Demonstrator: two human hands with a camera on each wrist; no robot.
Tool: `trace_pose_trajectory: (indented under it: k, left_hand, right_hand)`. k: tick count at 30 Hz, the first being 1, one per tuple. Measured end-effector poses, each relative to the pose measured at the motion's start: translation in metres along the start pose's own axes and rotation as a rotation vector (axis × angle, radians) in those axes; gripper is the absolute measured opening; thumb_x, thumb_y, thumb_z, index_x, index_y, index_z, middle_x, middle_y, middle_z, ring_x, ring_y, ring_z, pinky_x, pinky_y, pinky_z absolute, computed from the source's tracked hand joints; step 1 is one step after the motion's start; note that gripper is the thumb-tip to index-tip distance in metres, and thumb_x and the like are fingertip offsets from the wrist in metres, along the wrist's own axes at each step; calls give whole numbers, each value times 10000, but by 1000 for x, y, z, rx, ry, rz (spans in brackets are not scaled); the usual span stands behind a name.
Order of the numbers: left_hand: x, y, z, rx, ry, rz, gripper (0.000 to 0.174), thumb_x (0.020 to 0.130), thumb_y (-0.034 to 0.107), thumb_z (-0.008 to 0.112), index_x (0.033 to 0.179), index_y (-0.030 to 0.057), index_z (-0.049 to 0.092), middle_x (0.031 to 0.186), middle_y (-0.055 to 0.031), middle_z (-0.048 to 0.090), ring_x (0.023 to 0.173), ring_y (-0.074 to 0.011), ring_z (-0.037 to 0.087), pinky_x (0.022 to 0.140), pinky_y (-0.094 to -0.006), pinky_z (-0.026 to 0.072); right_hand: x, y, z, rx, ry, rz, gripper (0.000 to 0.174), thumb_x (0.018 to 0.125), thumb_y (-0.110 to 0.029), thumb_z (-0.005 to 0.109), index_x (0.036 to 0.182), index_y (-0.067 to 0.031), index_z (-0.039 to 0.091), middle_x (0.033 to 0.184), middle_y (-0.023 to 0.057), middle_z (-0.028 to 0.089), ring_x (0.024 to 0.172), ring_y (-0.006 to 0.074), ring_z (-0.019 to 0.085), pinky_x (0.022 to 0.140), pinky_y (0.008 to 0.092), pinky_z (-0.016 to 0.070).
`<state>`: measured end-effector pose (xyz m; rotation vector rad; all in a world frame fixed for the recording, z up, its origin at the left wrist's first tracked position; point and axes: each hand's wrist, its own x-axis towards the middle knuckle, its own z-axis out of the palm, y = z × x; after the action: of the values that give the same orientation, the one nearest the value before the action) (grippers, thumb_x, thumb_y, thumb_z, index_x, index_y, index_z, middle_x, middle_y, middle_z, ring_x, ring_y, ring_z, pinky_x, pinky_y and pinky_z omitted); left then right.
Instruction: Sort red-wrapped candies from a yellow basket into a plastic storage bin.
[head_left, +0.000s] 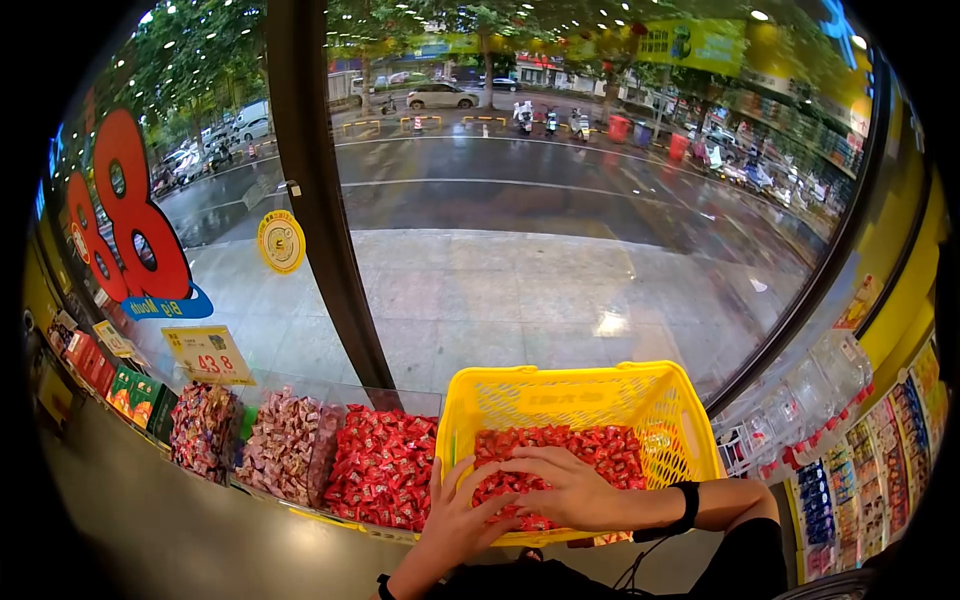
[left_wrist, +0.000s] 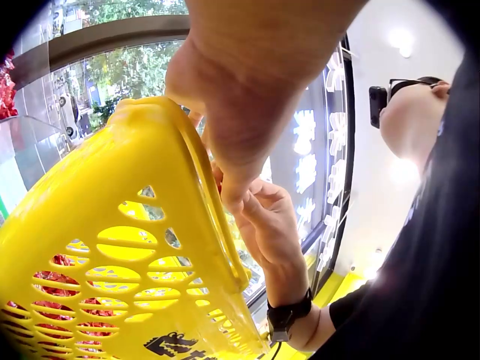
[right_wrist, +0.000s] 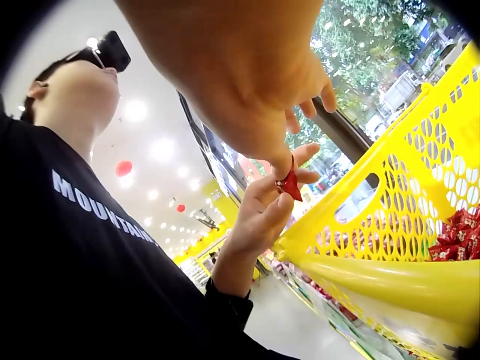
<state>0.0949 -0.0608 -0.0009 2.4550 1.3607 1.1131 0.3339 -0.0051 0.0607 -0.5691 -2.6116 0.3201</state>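
Over the near edge of a yellow basket, my left hand and right hand meet at their fingertips. Between them is one small red wrapped candy, best seen in the right wrist view. The left hand's thumb and fingers pinch it from below, and the right hand's thumb and finger reach it from above. The right hand's other fingers are spread. In the head view the hands hide this candy. More red wrapped candies cover the basket's bottom.
Left of the basket stand clear bins of red candies, pink-wrapped candies and dark mixed candies, with a price sign above. A glass window with a dark frame post rises behind. Shelves of packets stand at the right.
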Motion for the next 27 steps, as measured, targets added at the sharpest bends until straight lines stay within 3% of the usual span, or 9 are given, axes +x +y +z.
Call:
trace_pose_trajectory:
  k: [5, 10, 15, 17, 20, 21, 24, 25, 27]
  left_hand:
    - [-4, -3, -2, -9, 15, 14, 352, 739, 277, 915, 1072, 221, 812, 1391, -30, 637, 1423, -350, 463, 1244, -690, 202]
    - [-12, -29, -26, 76, 198, -96, 243, 735, 164, 886, 961, 138, 799, 1330, -34, 688, 1411, -354, 491, 1256, -639, 240]
    - [-56, -102, -19, 254, 339, -318, 147, 773, 142, 874, 856, 93, 763, 1324, -58, 684, 1390, -370, 502, 1251, -651, 250]
    - [-83, -132, 2, 277, 284, -383, 147, 789, 157, 871, 860, 89, 762, 1313, -55, 680, 1379, -366, 509, 1240, -672, 255]
    - [-115, -154, 35, 292, 197, -479, 155, 822, 206, 859, 870, 89, 770, 1300, -73, 664, 1364, -370, 515, 1236, -684, 252]
    - [-120, -154, 43, 299, 187, -504, 154, 831, 215, 851, 870, 89, 771, 1299, -78, 660, 1364, -370, 515, 1239, -680, 251]
    - [-116, -160, 49, 342, 210, -469, 174, 842, 246, 839, 878, 87, 776, 1301, -96, 648, 1359, -365, 516, 1243, -651, 268]
    - [-112, -154, 47, 351, 208, -478, 178, 829, 239, 848, 883, 86, 776, 1292, -98, 649, 1356, -356, 517, 1238, -642, 281]
    - [-108, -147, 43, 381, 202, -479, 193, 809, 241, 860, 891, 87, 778, 1281, -104, 648, 1336, -349, 531, 1231, -618, 307]
  right_hand:
    - [4, 2, 7, 98, -1, 6, 254, 881, -201, 800, 1105, -99, 737, 1494, 131, 553, 1386, 378, 541, 1102, 506, 478]
    - [20, 23, -13, 115, -130, 130, 250, 958, -272, 765, 1127, -91, 735, 1465, 164, 572, 1310, 382, 585, 1092, 469, 491]
    - [8, 112, 13, 19, -714, 417, 458, 963, -400, 741, 1310, -105, 698, 1430, 190, 603, 1291, 395, 595, 1060, 500, 504]
    - [0, 137, 39, -9, -933, 518, 562, 962, -453, 744, 1396, -107, 664, 1450, 207, 578, 1255, 419, 606, 1064, 518, 501]
    - [-27, 162, 89, -139, -1013, 615, 662, 956, -454, 754, 1498, -116, 581, 1498, 222, 531, 1293, 440, 584, 1084, 554, 493]
    - [-30, 159, 96, -217, -1060, 588, 689, 976, -432, 738, 1554, -127, 519, 1533, 236, 484, 1365, 471, 511, 1102, 613, 472]
    - [-51, 165, 125, -307, -1037, 547, 597, 1009, -331, 698, 1534, -104, 528, 1558, 278, 433, 1424, 529, 411, 1085, 695, 459]
    - [-57, 166, 133, -313, -950, 545, 456, 1009, -247, 693, 1429, -81, 626, 1551, 278, 437, 1430, 538, 389, 1101, 693, 445]
    - [-65, 168, 141, -353, -931, 468, 354, 1001, -204, 692, 1326, -65, 690, 1536, 281, 446, 1419, 532, 400, 1102, 689, 448]
